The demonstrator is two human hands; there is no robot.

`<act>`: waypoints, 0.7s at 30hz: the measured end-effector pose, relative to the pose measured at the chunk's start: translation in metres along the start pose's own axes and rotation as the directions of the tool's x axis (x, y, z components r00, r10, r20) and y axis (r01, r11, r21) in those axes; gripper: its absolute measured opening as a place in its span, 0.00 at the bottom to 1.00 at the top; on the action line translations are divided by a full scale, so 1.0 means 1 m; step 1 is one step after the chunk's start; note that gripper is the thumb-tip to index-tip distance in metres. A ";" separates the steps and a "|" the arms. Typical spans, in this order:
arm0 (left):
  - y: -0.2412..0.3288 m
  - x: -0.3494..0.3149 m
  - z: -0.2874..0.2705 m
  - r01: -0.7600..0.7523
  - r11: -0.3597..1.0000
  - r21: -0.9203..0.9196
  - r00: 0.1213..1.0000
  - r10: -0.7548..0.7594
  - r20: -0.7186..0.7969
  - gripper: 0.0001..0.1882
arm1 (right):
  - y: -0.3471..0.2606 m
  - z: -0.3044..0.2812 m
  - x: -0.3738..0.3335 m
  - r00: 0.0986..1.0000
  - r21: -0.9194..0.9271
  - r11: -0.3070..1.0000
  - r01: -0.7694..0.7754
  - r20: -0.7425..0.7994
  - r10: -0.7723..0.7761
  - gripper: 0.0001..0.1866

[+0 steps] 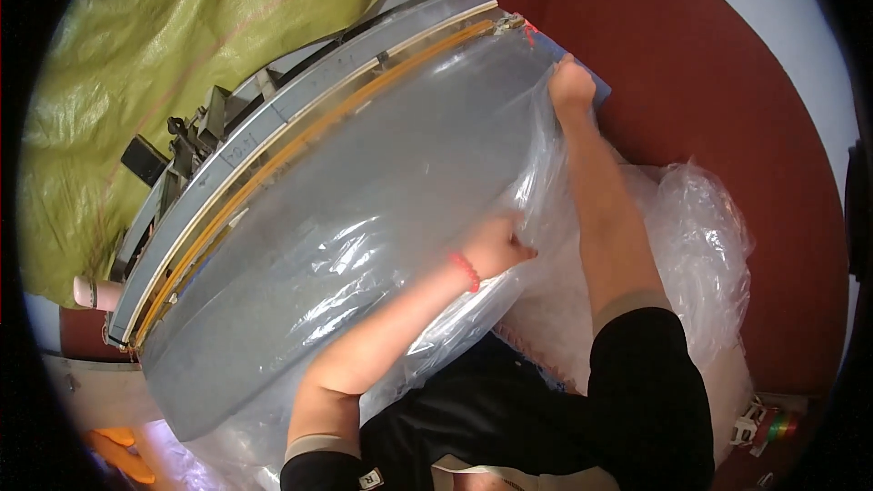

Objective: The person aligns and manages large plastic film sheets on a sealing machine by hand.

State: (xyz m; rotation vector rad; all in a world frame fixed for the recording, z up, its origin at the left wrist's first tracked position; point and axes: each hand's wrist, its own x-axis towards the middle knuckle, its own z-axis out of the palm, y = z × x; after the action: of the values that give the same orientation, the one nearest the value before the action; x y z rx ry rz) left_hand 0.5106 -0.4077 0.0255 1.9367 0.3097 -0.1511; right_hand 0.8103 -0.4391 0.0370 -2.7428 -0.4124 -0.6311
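A wide clear plastic sheet lies over the grey work surface in front of me, glossy and creased toward its near edge. My right hand is closed in a fist on the sheet's far right corner, and the film is pulled into folds below it. My left hand, with a red beaded bracelet at the wrist, is slightly blurred. Its fingers curl on the gathered right edge of the same sheet. Along the sheet's far side runs a long grey metal bar with an orange strip.
More crumpled clear plastic is heaped to my right. A yellow-green woven tarp covers the area behind the bar. Brackets and a black block stick out from its back. A pink cylinder sits at its left end.
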 end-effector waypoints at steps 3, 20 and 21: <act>-0.015 -0.020 -0.001 -0.047 0.994 -0.098 0.947 0.075 0.313 0.10 | 0.000 0.001 -0.001 1.000 -0.009 1.000 -0.006 -0.001 0.006 0.12; -0.003 -0.065 -0.004 -0.196 0.786 -0.586 0.971 0.240 -0.003 0.17 | -0.002 0.002 -0.001 0.999 0.013 1.000 0.023 -0.026 -0.023 0.11; -0.004 -0.065 -0.001 0.238 0.575 -0.783 0.929 0.101 0.356 0.17 | -0.001 0.001 -0.002 1.000 0.011 1.000 0.016 -0.027 -0.016 0.11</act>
State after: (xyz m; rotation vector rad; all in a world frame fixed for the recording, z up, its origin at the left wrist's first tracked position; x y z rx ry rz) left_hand 0.4474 -0.4147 0.0387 0.9169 0.1533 -0.3509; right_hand 0.8089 -0.4378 0.0355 -2.7202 -0.4305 -0.6675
